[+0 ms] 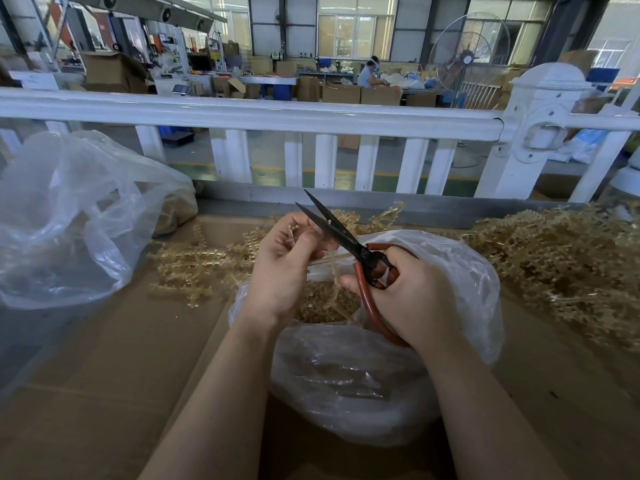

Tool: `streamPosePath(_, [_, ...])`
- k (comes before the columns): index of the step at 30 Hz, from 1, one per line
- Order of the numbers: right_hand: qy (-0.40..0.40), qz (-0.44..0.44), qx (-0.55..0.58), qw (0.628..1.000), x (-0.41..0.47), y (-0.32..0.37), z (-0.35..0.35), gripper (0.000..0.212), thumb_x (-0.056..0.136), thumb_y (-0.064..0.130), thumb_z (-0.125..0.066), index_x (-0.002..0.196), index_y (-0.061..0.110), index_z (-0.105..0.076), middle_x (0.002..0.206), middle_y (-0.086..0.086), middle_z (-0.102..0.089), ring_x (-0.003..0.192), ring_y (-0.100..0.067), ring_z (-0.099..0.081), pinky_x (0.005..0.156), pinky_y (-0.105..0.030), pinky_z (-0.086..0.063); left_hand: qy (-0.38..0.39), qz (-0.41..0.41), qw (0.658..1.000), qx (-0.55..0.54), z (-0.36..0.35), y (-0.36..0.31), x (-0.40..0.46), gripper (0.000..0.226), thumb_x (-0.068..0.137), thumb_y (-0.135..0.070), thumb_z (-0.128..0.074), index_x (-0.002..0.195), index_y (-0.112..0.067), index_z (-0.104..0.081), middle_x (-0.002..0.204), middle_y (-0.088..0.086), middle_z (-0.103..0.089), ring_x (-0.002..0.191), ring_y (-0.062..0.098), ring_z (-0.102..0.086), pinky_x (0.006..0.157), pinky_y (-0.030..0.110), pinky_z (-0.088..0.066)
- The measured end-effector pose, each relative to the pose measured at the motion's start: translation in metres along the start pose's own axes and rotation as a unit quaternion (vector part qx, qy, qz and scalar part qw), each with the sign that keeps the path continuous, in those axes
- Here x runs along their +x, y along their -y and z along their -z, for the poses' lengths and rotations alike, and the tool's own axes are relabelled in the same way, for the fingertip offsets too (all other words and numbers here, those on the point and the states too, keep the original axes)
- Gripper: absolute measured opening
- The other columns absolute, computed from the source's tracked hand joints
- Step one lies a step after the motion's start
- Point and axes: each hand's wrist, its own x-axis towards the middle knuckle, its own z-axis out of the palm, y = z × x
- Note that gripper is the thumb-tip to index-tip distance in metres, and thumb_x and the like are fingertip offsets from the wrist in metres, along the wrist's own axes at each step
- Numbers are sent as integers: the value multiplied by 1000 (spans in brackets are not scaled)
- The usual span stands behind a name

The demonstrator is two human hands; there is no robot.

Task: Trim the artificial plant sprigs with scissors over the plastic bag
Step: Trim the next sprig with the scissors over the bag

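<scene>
- Sprig [329, 263] of pale artificial plant sat pinched in the left hand [284, 268], thumb and fingers [306, 242] curled on it, directly above the open mouth of the plastic bag [460, 271].
- Scissors [346, 237] were held by the right hand [405, 296], its fingers wrapped through and round the red-brown handles; the black blades stood apart, with a thin tip of the sprig between them, so a cut looked to be just about to happen.
- Inside the plastic bag lay a heap of small tan offcuts [329, 304], which suggested a good many sprigs had already been trimmed.
- Right of the plastic bag, a large tangled pile of sprigs [561, 268] covered the worktop [104, 393]; I judged this to be the stock not yet trimmed, so much of the job remained.
- Left of the plastic bag and just behind the left hand, a smaller flat scatter of sprigs [201, 268] lay on the worktop; whether these were finished pieces could not be told.
- Far left of the plastic bag, a second, bigger clear bag [69, 220] slumped on the worktop with some tan material showing at its far side.
- Beyond the plastic bag, a white railing [242, 112] ran along the back edge of the worktop, with a workshop of cartons and a standing fan behind it.
- Nothing blocked the cut itself; the loose rim of the plastic bag lay close under the handles and might catch them.
</scene>
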Motion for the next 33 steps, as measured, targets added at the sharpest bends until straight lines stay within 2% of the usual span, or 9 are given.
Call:
streamPosePath(8, [-5,2,14,1000,1,-2,-4,64,68,85,-54,87,26,-68,72,19,-64,68,2,-60,62,-15,-49,-11,10,1000,-11,-1,0,1,9,98,-2,-53,96,-2,-62,83,14,-64,83,29,-57,85,46,-47])
streamPosePath(11, [0,-8,23,1000,2,-3,-4,62,67,85,-54,90,29,-69,76,19,-66,70,3,-61,62,-10,-46,-13,19,1000,-15,-1,-2,1,11,98,-4,-54,93,-6,-63,84,14,-64,83,28,-58,85,43,-50])
streamPosePath(15, [15,-67,124,990,1,0,-4,54,61,89,-59,77,38,-64,74,19,-69,75,4,-65,61,-10,-49,-35,61,997,-33,1,-1,1,16,97,-7,-56,84,-10,-66,81,13,-64,76,24,-60,76,36,-53])
streamPosePath(18, [23,-120,179,976,5,0,-3,49,64,76,-67,73,28,-68,71,12,-70,66,-5,-67,64,-29,-57,-46,90,994,-47,1,-1,3,15,95,-6,-60,82,-7,-68,68,4,-63,60,11,-58,60,20,-50])
streamPosePath(23, [53,-149,236,959,8,5,3,41,78,50,-77,76,9,-71,66,-10,-68,60,-23,-66,63,-41,-56,-28,112,991,-73,2,-2,3,21,91,-6,-64,71,-11,-71,67,5,-65,56,9,-59,59,19,-51])
streamPosePath(26, [74,-172,265,946,9,7,4,29,83,35,-77,81,7,-72,59,-4,-66,53,-13,-62,60,-31,-55,-12,122,989,-78,2,-2,2,6,81,-13,-70,78,-8,-70,64,2,-66,54,8,-56,58,18,-50])
streamPosePath(28, [74,-186,293,935,10,8,4,18,86,27,-77,84,10,-72,58,3,-66,52,-7,-61,60,-23,-54,-6,127,988,-84,1,-1,2,12,76,-16,-71,82,-6,-70,66,1,-67,53,8,-54,57,18,-49])
streamPosePath(30, [65,-196,315,926,10,7,4,14,88,24,-75,85,10,-72,57,1,-65,52,-9,-60,62,-23,-54,-3,134,986,-96,2,0,2,15,75,-17,-72,84,-5,-71,73,5,-70,55,9,-56,57,19,-49])
streamPosePath(33, [43,-196,350,915,10,6,7,16,90,21,-73,79,10,-70,53,-1,-61,48,-11,-56,53,-19,-50,16,170,981,-93,4,-1,2,22,74,-26,-73,85,-8,-74,85,9,-74,67,12,-65,61,25,-51])
